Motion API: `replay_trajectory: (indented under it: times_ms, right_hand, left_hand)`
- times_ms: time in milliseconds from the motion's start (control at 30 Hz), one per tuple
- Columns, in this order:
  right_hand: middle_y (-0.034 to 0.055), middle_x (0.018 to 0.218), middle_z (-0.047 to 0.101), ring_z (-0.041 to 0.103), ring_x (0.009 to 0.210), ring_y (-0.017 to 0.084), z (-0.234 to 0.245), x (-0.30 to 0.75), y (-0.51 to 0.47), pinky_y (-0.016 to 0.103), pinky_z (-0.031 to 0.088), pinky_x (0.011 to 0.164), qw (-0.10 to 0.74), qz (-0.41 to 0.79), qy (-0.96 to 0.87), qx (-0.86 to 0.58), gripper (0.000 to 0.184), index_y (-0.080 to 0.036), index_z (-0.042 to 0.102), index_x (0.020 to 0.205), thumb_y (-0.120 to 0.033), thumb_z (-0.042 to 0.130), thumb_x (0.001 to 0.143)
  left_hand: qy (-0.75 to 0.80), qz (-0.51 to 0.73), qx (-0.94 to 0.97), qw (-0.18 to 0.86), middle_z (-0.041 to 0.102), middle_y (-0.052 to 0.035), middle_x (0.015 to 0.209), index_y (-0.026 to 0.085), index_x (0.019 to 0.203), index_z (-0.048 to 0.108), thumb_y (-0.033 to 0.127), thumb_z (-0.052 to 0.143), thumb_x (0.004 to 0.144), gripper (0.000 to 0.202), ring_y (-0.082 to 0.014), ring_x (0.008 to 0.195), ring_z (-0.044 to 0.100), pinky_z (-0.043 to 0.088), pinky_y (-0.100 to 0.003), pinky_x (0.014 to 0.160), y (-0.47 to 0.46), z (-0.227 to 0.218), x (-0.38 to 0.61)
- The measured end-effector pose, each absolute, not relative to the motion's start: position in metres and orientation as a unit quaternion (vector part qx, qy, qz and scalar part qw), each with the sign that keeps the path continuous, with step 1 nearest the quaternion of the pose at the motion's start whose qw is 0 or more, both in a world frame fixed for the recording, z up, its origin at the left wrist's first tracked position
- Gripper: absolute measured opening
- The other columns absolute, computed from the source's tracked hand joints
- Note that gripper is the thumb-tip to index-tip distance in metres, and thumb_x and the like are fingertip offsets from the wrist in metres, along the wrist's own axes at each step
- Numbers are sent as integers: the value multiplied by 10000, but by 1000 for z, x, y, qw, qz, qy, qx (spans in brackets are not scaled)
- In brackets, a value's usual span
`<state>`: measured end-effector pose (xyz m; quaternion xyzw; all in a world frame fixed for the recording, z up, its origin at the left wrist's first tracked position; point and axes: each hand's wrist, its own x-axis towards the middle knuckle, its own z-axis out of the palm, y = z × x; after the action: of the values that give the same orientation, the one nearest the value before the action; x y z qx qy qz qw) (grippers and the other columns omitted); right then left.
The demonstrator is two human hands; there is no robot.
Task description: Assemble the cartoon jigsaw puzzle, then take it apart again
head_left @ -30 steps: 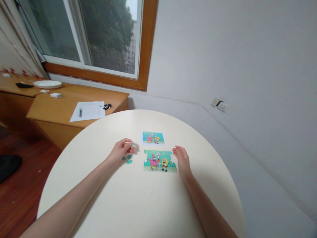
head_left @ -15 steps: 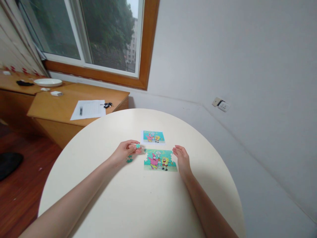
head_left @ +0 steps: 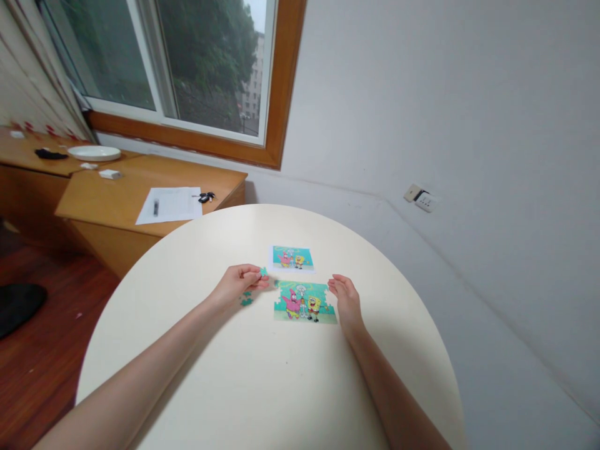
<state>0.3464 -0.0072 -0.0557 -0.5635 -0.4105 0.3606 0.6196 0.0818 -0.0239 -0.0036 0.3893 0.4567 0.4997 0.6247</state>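
Between the thumb and fingers of my left hand [head_left: 239,283] is a small teal jigsaw piece [head_left: 263,272], raised just left of the puzzle's upper corner. Flat on the table lies a partly assembled jigsaw puzzle [head_left: 304,304] with cartoon figures on a teal ground; notched gaps show along its left and right sides. Loose teal pieces [head_left: 246,299] rest under and beside my left hand, partly hidden by it. My right hand [head_left: 347,302] stands at the puzzle's right edge, fingers stretched and slightly bent, with nothing visible in it. Behind the puzzle lies a printed picture [head_left: 293,259] of the same scene.
The round cream table [head_left: 262,387] stands close to the white wall, which has a socket [head_left: 426,201]. A wooden desk [head_left: 103,203] to the left bears a paper sheet [head_left: 175,200], keys [head_left: 205,197], a small white box [head_left: 110,174] and a white plate [head_left: 95,154].
The teal piece has tilted slightly in my left fingers. My right hand keeps its place beside the puzzle. The whole view has shifted a little.
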Motion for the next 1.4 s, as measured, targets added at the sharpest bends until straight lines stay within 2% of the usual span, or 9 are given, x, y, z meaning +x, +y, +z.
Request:
replay_trajectory:
  times_ms: [333, 567, 667, 733, 800, 900, 1067, 1133, 1400]
  right_hand:
    - [12, 735, 631, 594, 780, 181, -53, 346, -9, 370, 474, 816, 623, 370, -400, -561, 266, -201, 603, 798, -375, 599, 597]
    - [15, 737, 634, 597, 786, 184, -53, 346, -10, 375, 477, 815, 620, 368, -405, -563, 265, -200, 599, 802, -380, 588, 608]
    - [15, 735, 634, 596, 785, 184, -52, 346, -10, 376, 477, 818, 618, 368, -405, -564, 266, -198, 602, 803, -377, 593, 606]
    - [14, 727, 633, 595, 781, 184, -52, 346, -10, 376, 478, 813, 618, 366, -404, -566, 263, -198, 603, 799, -376, 594, 606]
    - [14, 724, 632, 595, 780, 185, -52, 346, -10, 375, 477, 811, 617, 365, -405, -567, 262, -199, 603, 798, -378, 593, 607]
    - [14, 729, 631, 592, 777, 185, -52, 346, -10, 374, 473, 814, 615, 365, -408, -568, 271, -200, 604, 799, -389, 593, 604]
    - [18, 740, 632, 592, 774, 188, -52, 346, -10, 375, 472, 804, 612, 363, -414, -568, 293, -202, 599, 801, -415, 599, 599]
    - [20, 742, 633, 592, 773, 188, -52, 346, -11, 375, 472, 803, 611, 363, -418, -566, 291, -203, 597, 804, -413, 596, 603]
    - [21, 745, 628, 589, 775, 189, -53, 346, -10, 379, 470, 805, 610, 356, -426, -565, 286, -203, 596, 808, -414, 594, 615]
  left_hand:
    - [436, 531, 392, 612, 678, -58, 673, 125, 623, 601, 228, 747, 563, 189, -146, 624, 630, 511, -313, 710, -22, -2, 76]
    - [418, 599, 284, 620, 651, -85, 645, 111, 531, 549, 93, 546, 599, 70, -162, 648, 645, 541, -268, 698, -15, 7, 60]
    - [417, 610, 214, 639, 649, -107, 657, 108, 534, 538, 52, 475, 611, 115, -164, 660, 651, 553, -247, 678, -10, 8, 53]
    - [421, 617, 182, 640, 646, -109, 647, 126, 511, 503, 31, 454, 614, 148, -155, 637, 645, 555, -233, 637, -8, 8, 50]
    - [437, 616, 166, 634, 637, -97, 618, 138, 500, 476, 19, 450, 616, 168, -119, 543, 605, 528, -192, 531, -6, 7, 48]
    - [447, 608, 180, 631, 602, -59, 549, 142, 500, 466, 37, 459, 627, 165, -63, 397, 476, 416, -140, 378, -6, 6, 48]
    - [436, 586, 270, 628, 471, 0, 410, 136, 481, 485, 95, 495, 635, 160, -57, 364, 387, 322, -137, 334, -9, 6, 50]
    - [431, 578, 300, 625, 456, 8, 401, 137, 479, 482, 105, 522, 643, 171, -57, 367, 387, 321, -137, 342, -10, 5, 50]
    - [422, 580, 268, 643, 615, -47, 611, 114, 589, 529, 54, 561, 738, 164, -72, 477, 546, 458, -148, 449, -6, -2, 48]
